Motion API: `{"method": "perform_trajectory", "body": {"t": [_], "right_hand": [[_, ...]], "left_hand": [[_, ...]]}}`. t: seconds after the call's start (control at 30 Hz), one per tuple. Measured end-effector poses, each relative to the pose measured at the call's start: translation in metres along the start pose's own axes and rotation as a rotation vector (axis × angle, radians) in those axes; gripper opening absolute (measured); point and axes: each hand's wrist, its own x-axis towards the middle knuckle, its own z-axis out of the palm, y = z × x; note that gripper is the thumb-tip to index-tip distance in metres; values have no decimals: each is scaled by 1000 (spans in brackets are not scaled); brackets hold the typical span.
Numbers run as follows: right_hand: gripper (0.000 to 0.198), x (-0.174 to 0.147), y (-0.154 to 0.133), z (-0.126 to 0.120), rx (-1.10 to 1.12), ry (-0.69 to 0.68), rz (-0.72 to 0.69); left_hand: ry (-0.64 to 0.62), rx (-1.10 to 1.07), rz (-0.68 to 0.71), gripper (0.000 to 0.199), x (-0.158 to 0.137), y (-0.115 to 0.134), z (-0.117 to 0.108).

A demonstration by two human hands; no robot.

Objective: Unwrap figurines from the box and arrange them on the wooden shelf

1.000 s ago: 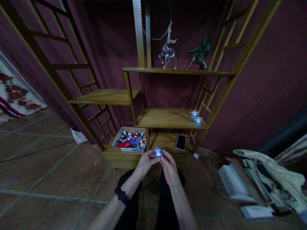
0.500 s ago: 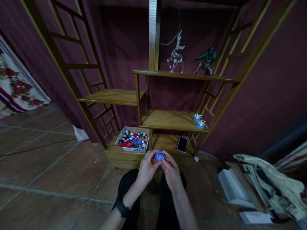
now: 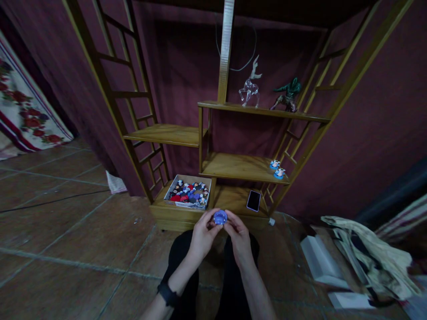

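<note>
Above my knees, both hands hold a small round purple piece (image 3: 220, 217) with a raised rim; its exact kind is unclear. My left hand (image 3: 203, 233) pinches it from the left between thumb and fingers. On the other side, my right hand (image 3: 239, 235) grips its edge the same way. Just beyond my left hand, an open cardboard box (image 3: 171, 195) full of small colourful figurines rests on the bottom shelf. Two little figurines on blue bases (image 3: 279, 173) stand at the right end of the shelf above.
The wooden shelf unit (image 3: 240, 165) fills the space ahead. A phone (image 3: 253, 201) lies on its bottom board. Higher up are a clear deer figure (image 3: 249, 91) and a dark green figure (image 3: 289, 94). White boxes (image 3: 322, 262) and cloth (image 3: 376, 253) lie on the floor at right.
The purple piece has been tilted, so its round face and rim now show differently. Both hands keep hold of it. The camera view has shifted slightly.
</note>
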Motion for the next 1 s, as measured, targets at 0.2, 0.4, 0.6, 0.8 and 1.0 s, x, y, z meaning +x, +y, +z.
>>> {"method": "perform_trajectory", "body": {"t": [0.2, 0.4, 0.6, 0.8, 1.0], "right_hand": [[32, -6, -10, 10, -67, -57, -2], [27, 4, -3, 10, 13, -30, 77], [25, 21, 6, 1, 86, 28, 118], [26, 38, 12, -14, 30, 37, 167], [24, 52, 22, -37, 20, 65, 173]], "left_hand": [[-36, -231, -137, 50, -3, -1, -10], [-108, -387, -237, 46, 8, -9, -17], [-157, -356, -252, 52, 22, -23, -11], [-188, -272, -234, 50, 36, -34, 2], [-206, -183, -205, 56, 46, -46, 21]]}}
